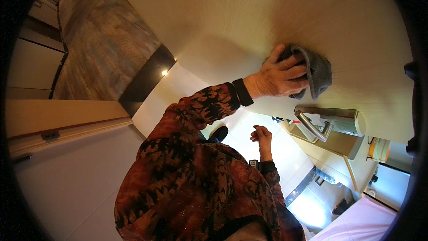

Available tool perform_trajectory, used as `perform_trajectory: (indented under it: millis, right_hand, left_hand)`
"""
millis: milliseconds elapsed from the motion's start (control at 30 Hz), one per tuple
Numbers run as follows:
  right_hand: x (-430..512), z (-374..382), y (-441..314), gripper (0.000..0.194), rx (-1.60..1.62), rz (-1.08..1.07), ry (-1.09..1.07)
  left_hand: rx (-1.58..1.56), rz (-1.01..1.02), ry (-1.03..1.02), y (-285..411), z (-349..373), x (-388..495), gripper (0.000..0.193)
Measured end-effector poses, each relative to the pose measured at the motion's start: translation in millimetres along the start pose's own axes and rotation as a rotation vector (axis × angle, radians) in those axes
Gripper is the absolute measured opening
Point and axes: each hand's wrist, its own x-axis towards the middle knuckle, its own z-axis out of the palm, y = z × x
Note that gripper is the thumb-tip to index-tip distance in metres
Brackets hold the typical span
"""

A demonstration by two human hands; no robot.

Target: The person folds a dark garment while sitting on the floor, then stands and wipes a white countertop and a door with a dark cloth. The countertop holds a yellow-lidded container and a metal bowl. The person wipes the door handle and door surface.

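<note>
My left hand [276, 77] presses a folded grey cloth [319, 73] flat against a pale wood-grain door [227, 10]. Its fingers are spread over the cloth, and part of the fabric stands up past the fingertips. Below the cloth, apart from it, a metal lever handle [312, 127] juts from a lock plate [344, 122] on the door. My right hand [262, 137] hangs low beside my body with its fingers loosely bent, and I see nothing in it. Both arms wear patterned red-brown and black sleeves with dark cuffs.
A dark threshold strip [147, 77] separates white floor tiles from a wood-look floor [103, 40] at upper left. The door frame [70, 117] is on the left. Beyond the handle stand a light wooden cabinet [321, 154] and an orange-and-white container [379, 149]. Pink fabric [361, 221] lies at lower right.
</note>
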Motion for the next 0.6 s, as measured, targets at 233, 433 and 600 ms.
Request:
perform_trajectory:
  millis: [233, 433, 600]
  right_hand:
    - [14, 8, 3, 0.023, -0.042, 0.07, -0.008]
    - [41, 40, -3, 0.023, -0.109, 0.12, -0.05]
    - [57, 79, -2, 0.024, -0.124, 0.16, -0.091]
  left_hand:
    - [0.254, -0.133, -0.034, -89, -59, -12, 0.032]
    - [0.42, -0.528, 0.385, -209, -144, -48, 0.048]
    - [0.104, -1.032, 0.696, -340, -204, -159, 0.048]
